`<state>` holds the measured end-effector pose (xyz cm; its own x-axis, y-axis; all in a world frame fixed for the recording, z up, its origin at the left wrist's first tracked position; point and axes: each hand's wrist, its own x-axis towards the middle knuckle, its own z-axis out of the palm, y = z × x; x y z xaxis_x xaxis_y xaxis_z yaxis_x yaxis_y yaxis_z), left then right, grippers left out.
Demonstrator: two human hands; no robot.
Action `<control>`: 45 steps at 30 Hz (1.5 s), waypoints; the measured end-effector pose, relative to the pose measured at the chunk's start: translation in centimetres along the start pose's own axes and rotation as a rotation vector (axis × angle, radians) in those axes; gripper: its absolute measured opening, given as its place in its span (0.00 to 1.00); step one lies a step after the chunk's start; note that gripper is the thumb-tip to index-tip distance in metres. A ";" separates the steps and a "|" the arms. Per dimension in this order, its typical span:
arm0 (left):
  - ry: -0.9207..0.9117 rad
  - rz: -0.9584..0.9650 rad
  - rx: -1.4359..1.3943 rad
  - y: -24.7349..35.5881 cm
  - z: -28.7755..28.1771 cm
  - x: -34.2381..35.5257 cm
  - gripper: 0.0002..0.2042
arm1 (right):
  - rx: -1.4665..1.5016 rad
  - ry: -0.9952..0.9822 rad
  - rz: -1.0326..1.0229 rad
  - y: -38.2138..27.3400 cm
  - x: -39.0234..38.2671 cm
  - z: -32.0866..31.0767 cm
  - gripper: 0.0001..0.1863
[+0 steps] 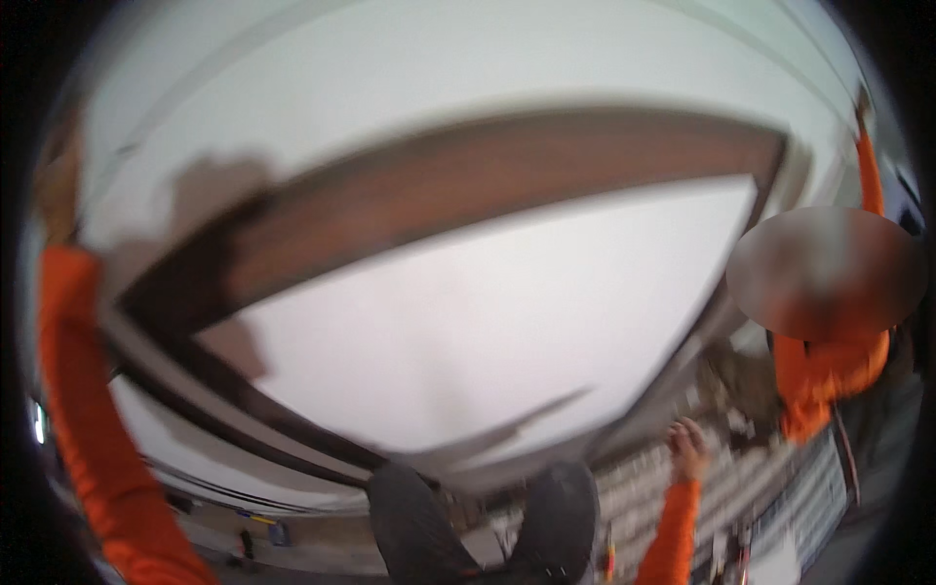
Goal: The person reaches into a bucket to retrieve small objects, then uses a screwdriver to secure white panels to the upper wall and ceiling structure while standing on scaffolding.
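My left arm, in an orange sleeve, reaches up along the left rim. My left hand point(60, 171) is at the left edge of a large white panel point(507, 58); its fingers are dark and smeared, so their grip cannot be made out. Low on the right, my right hand point(688, 445) is raised with its fingers loosely bent and apart, and nothing shows in it. A brown rectangular frame point(507, 161) with a white inner face point(487, 292) spans the middle of the view. The right hand is beside the frame's lower right side, apart from it.
At the right, another person point(829, 375) in orange raises an arm point(868, 171) to the panel's far right edge. My knees point(419, 512) in dark trousers are below the frame. Blurred stacked material point(624, 502) and a blue-and-yellow item point(276, 531) lie lower down.
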<state>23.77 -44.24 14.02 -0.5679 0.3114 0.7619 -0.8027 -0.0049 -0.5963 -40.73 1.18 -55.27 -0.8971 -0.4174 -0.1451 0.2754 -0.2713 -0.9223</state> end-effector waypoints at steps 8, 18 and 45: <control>0.342 -0.024 -0.192 6.1 -2.8 6.9 0.15 | -0.230 -0.337 -1.330 -36.3 -9.0 29.7 0.04; 0.233 -0.282 -0.445 6.9 -3.3 5.5 0.20 | -0.154 -0.561 -1.944 -46.4 -17.5 52.6 0.06; 0.312 -0.213 -0.404 6.9 -2.7 5.3 0.21 | 0.190 -0.879 -1.241 -47.3 -16.5 57.5 0.10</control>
<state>15.75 -40.05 13.24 -0.2702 0.5327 0.8020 -0.7256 0.4349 -0.5332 -19.05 -28.91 11.33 -0.1244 -0.1971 0.9725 -0.3695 -0.9004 -0.2298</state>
